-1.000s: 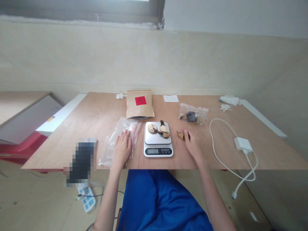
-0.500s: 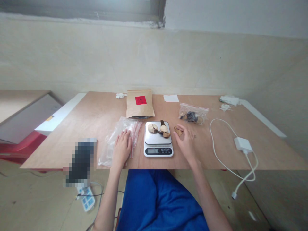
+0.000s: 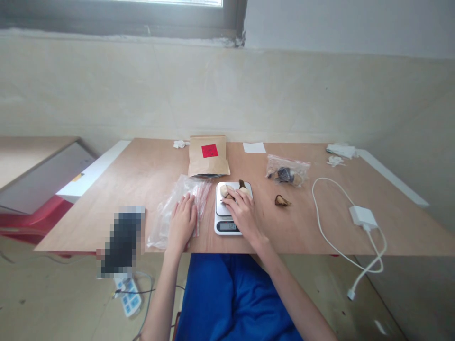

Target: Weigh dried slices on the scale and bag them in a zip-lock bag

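Observation:
My left hand lies flat on the clear zip bags, fingers stretched out. On a white digital kitchen scale rest several pale and brown dried pieces that look like dried mushrooms. My right hand reaches over the scale's plate, thumb and fingers closing around a piece there; the hand partly hides the pieces and the buttons. A brown, curled dried piece lies on the table to the right of the scale.
Behind the scale stands a brown paper pouch with a red label. A zip bag of dried pieces lies to the right, near a white cable with adapter. A pixelated dark object sits at the table's left front edge.
My right hand has let go of the brown dried piece, leaving it on the table, and moved left onto the pieces on the scale. My left hand stays on the bags.

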The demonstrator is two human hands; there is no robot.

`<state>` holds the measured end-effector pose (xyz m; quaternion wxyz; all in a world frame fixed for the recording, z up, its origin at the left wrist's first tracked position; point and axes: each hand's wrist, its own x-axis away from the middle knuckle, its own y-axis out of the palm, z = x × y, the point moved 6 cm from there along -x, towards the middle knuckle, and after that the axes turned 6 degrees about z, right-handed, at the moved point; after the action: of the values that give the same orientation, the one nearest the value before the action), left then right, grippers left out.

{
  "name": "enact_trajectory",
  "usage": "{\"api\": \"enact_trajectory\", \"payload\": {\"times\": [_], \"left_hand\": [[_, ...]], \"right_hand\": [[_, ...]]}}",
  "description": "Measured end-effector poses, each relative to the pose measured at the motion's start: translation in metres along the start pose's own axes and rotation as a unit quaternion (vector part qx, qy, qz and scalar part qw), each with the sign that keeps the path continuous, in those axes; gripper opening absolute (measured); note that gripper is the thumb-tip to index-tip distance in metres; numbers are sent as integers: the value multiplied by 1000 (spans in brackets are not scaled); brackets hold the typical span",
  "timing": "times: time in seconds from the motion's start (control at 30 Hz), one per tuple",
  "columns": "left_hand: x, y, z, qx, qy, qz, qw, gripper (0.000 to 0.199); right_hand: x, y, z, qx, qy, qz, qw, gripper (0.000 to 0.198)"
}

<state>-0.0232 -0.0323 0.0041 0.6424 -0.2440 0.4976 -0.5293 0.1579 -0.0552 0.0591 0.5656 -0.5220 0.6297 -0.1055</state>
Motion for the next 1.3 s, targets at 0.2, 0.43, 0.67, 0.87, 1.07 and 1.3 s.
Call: {"api": "enact_trajectory", "payload": {"times": [0.2,0.43,0.67,0.87,1.07,1.3], "left_hand": [[1,0,0,1,3,8,1000,42],[0,0,-1,-5,-1,2,1000,43],[1,1,-1,-3,3,10,1000,41],[1,0,-1,-3,1,4,1000,42],[0,-1,0,-2,-6,-4,1000,43],[0,-1,0,-5,-16,-21,1000,45]], "right_hand": [[9,-18,3,-10,30,26,999,26],[36,-42,51,72,144,68,985,30],[65,-48,119,142,211,71,964,36],[57,-47,128,44,221,100,969,30],[27,-24,123,-14,214,73,974,27],[17,-16,118,-17,194,80,978,30]]}}
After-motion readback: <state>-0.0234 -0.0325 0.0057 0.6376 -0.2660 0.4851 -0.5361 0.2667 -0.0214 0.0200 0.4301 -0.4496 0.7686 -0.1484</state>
